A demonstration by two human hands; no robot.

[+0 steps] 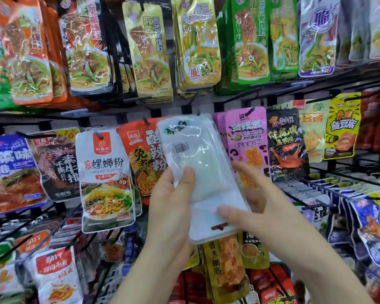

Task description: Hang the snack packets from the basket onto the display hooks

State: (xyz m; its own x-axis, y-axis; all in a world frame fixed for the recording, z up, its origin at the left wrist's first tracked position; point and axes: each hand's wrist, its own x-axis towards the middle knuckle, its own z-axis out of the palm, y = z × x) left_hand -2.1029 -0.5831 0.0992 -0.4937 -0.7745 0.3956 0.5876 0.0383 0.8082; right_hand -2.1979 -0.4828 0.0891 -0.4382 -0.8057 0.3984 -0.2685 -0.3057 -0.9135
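I am holding the packet [198, 172] in both hands, its pale back with the barcode facing me. My left hand [171, 200] is gripping its left edge, thumb pressing on the face. My right hand [259, 194] is clamping the right edge, thumb lying across the lower part. The packet is leaning left, its top reaching above my hands to a hook [198, 112]; I cannot tell whether it is threaded. A purple packet [246, 137] is hanging just above my right hand, an orange packet [138, 150] behind my left
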